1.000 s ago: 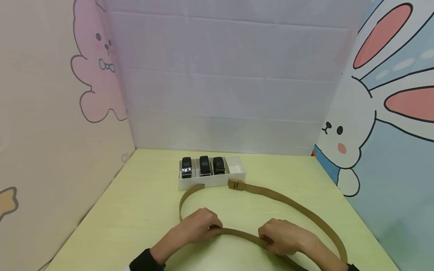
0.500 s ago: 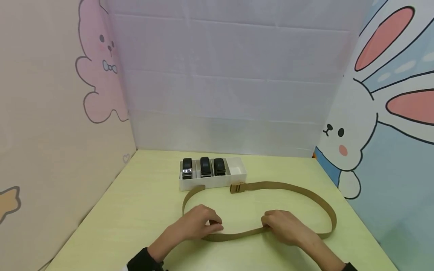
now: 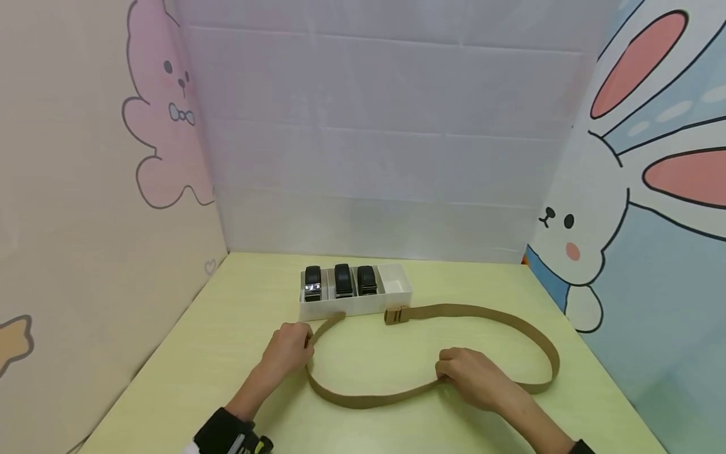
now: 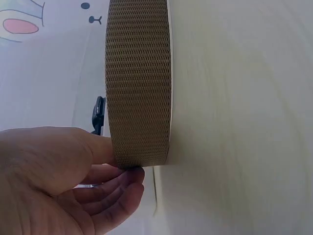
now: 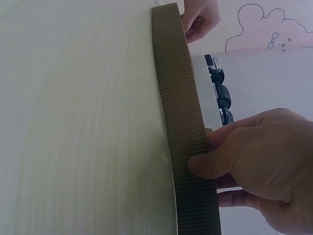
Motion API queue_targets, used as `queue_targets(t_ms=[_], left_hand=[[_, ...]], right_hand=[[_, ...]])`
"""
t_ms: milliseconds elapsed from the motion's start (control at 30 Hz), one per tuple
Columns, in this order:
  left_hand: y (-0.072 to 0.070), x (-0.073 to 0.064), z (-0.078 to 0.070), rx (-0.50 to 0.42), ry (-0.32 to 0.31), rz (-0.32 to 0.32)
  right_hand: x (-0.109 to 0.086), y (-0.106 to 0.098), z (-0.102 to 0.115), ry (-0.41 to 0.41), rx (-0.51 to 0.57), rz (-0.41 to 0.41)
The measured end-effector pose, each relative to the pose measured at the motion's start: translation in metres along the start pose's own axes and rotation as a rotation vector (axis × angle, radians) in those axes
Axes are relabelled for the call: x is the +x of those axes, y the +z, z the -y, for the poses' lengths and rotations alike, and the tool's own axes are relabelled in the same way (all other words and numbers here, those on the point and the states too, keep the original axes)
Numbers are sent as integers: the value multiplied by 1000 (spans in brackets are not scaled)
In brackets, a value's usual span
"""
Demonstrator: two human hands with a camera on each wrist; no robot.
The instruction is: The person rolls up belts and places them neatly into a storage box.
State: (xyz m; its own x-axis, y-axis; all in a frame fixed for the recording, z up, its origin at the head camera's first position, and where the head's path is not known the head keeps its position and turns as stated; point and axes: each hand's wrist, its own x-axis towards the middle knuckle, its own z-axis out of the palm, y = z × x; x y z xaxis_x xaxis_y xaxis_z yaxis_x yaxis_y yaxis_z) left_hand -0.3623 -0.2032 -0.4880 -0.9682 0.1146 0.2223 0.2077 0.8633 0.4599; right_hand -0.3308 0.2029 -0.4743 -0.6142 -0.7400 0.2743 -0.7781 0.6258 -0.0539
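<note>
A tan webbing belt (image 3: 363, 401) stands on its edge in a wide open loop on the table. Its plastic buckle (image 3: 395, 314) lies at the far side, just in front of the white box; the free end (image 3: 337, 318) is a little to the left. At the loop's left bend, my left hand (image 3: 286, 348) pinches the strap, with part of the grip hidden behind the webbing (image 4: 139, 83). My right hand (image 3: 473, 378) grips the near stretch, its thumb (image 5: 208, 164) on the outer face and its fingers behind.
A white divided box (image 3: 354, 306) stands toward the back of the pale yellow table (image 3: 227, 302). It holds three black rolled belts (image 3: 343, 280) in separate compartments; the right compartment holds none. Cartoon-printed panels and a white back sheet enclose the table.
My left hand has moved left along the strap to the bend. The right hand has shifted slightly up and left. The belt's near side and right end have drawn into a smaller, rounder loop.
</note>
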Motion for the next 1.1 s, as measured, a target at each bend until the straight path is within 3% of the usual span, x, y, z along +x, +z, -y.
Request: queue_targets(t_ms=[200,400,567,833,933,1100], left_hand=[[18,12,-7,-19,169,1],[35,32,-32,33,348,45],[46,43,-54,27,468,56],[51,50,-60,64,478,51],[51,54,-59,83,507,33],[57,60,-58,88,551,32]], right_hand=[[12,10,0,-117,-3,-120],[30,20,4,-189,63,-190],[40,24,11,-197,67,-192],[49,10,7,-182,213,-69],[59,6,5,-178,140,-43],[77,13,4,-282,-71,-36]])
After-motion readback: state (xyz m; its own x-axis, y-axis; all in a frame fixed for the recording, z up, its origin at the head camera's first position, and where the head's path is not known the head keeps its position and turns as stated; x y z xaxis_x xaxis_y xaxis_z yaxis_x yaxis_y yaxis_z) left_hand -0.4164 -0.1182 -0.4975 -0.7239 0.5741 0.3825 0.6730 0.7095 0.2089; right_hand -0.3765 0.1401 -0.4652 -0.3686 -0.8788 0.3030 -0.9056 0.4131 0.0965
